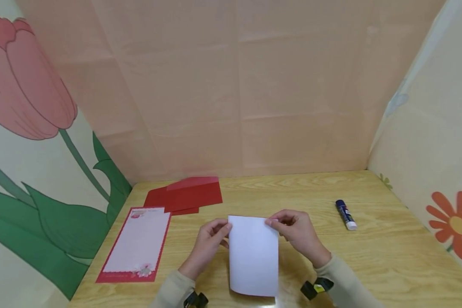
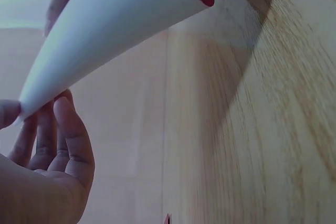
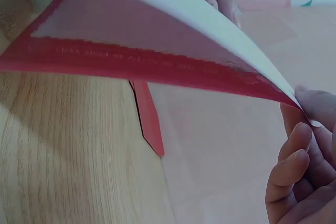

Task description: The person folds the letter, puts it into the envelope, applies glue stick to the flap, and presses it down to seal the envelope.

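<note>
A sheet of letter paper [image 1: 253, 256] is bent over on itself, its plain white back facing up. Its red printed border [image 3: 157, 61] and paler inner face show from below in the right wrist view. My left hand [image 1: 211, 240] pinches the upper left corner between thumb and fingers. At the upper right corner, my right hand [image 1: 298, 233] pinches the paper the same way. The left wrist view shows the white side [image 2: 105, 30] curving into a cone-like loop, raised off the wooden table [image 1: 389, 265].
To the left lies another red-bordered letter sheet [image 1: 136, 244], printed side up. Behind it are red envelopes [image 1: 192, 194], overlapping one another. A glue stick [image 1: 345, 214] with a dark blue body lies on the right. A peach-coloured backdrop [image 1: 254, 85] stands along the table's far edge.
</note>
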Demonstrator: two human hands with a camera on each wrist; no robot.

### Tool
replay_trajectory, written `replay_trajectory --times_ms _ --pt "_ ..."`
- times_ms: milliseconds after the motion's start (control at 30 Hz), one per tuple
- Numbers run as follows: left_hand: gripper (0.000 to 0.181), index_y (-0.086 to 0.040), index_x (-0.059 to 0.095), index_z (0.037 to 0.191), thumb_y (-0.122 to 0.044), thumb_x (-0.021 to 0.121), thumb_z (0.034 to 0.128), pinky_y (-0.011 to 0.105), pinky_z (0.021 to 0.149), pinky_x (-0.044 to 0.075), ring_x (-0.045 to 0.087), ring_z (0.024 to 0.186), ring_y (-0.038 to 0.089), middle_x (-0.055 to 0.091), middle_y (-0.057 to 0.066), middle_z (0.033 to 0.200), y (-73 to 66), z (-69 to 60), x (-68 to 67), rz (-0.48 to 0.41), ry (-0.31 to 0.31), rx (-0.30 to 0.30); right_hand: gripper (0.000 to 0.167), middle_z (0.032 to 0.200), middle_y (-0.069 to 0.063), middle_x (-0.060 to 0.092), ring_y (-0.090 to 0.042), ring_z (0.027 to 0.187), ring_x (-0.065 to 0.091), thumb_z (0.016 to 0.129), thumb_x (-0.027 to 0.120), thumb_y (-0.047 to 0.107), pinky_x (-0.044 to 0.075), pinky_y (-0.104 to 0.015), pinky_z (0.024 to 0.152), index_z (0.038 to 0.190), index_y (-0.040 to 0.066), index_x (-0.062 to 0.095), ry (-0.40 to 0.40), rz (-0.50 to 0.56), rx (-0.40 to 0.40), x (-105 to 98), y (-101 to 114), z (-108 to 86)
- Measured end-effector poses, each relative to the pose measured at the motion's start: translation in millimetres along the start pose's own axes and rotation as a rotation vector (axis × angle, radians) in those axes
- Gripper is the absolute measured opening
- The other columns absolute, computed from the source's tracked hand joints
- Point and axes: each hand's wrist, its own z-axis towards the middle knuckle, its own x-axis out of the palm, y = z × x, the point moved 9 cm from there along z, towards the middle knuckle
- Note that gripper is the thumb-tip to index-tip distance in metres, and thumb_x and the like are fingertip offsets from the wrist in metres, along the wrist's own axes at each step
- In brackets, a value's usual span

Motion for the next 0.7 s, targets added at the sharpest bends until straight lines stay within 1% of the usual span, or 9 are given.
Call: replay_trajectory --times_ms 167,333,500,700 --pt "0.026 0.001 0.068 0.110 -0.022 0.066 0.0983 0.033 0.069 0.058 0.064 0.085 0.017 0.066 0.005 0.092 -1.8 -0.7 -2.6 -0.002 -0.026 0.010 0.015 0.077 -0.006 0.069 -0.013 0.057 0.051 0.088 0.078 0.031 0.044 -0.028 0.045 0.090 0.016 0.078 0.013 0.001 -0.011 1.9 -0.3 0.3" --pt "0.027 0.000 0.069 0.111 -0.024 0.066 0.0980 0.032 0.068 0.058 0.065 0.083 0.016 0.066 0.006 0.090 -4.0 -1.4 -4.4 -0.001 -0.052 0.032 0.015 0.078 -0.006 0.070 -0.013 0.056 0.051 0.088 0.078 0.031 0.043 -0.028 0.044 0.090 0.016 0.078 0.023 0.003 -0.024 3.3 -0.3 -0.4" --pt "0.025 0.001 0.069 0.107 -0.021 0.068 0.0970 0.031 0.067 0.058 0.065 0.081 0.016 0.066 0.007 0.089 -6.4 -2.8 -5.0 -0.018 -0.072 0.051 0.014 0.077 -0.006 0.070 -0.013 0.055 0.050 0.088 0.078 0.031 0.042 -0.028 0.043 0.090 0.017 0.078 0.028 0.001 -0.037 4.0 0.9 -1.3" --pt "0.023 0.003 0.071 0.104 -0.018 0.069 0.0955 0.030 0.068 0.057 0.063 0.079 0.015 0.066 0.007 0.090 -7.6 -3.5 -6.5 -0.043 -0.091 0.057 0.014 0.075 -0.006 0.069 -0.013 0.055 0.049 0.088 0.077 0.031 0.042 -0.028 0.044 0.090 0.017 0.078 0.041 0.008 -0.052 5.1 2.9 -1.5"
